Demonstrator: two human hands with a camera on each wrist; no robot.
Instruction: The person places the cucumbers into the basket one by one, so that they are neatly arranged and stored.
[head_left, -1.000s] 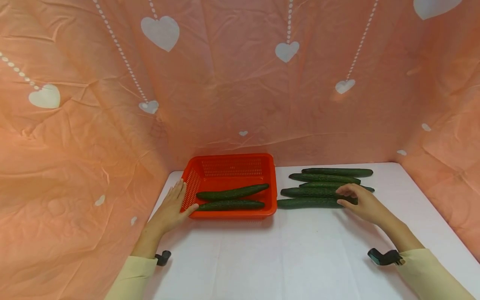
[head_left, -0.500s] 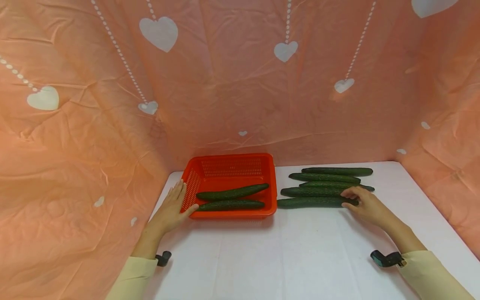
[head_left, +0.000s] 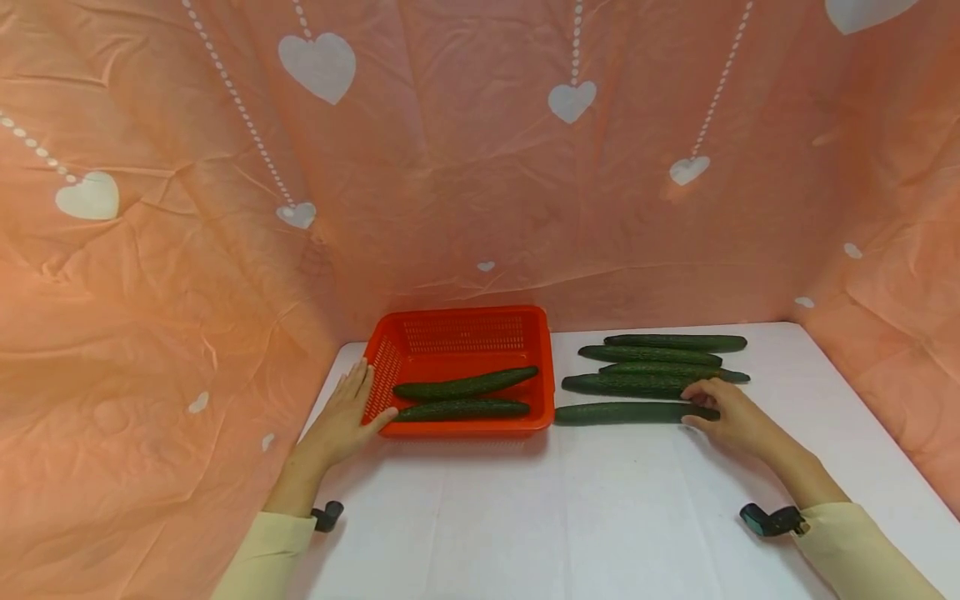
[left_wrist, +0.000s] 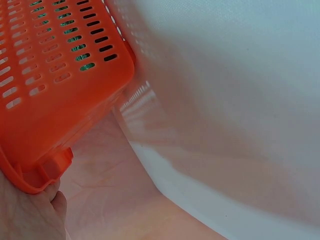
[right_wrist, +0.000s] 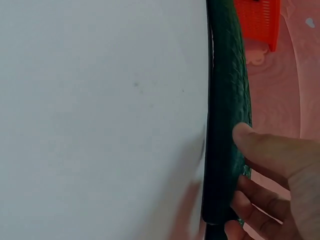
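My left hand [head_left: 339,423] rests on the left rim of a red plastic basket [head_left: 463,430], fingers straight and thumb at the front corner. In the left wrist view it touches the basket's rim at lower left. Inside the basket lie two dark green cucumbers [head_left: 465,384]. To the right, my right hand [head_left: 733,419] pinches the right end of the nearest cucumber [head_left: 622,413], whose left end reaches the basket. In the right wrist view my thumb lies on the cucumber [right_wrist: 225,125], with the fingers curled beside it. Several more cucumbers [head_left: 630,384] lie just behind it.
A white-covered table [head_left: 540,517] carries everything. Close behind it hangs an orange-pink cloth [head_left: 465,208] with white hearts, which also encloses both sides. A dark wrist device [head_left: 771,520] sits at my right cuff, and a similar device [head_left: 327,516] at the left.
The nearest cucumber has shifted slightly toward me, leaving a gap from the row behind. My right hand moved slightly right and nearer as it took hold. The left hand stayed in place.
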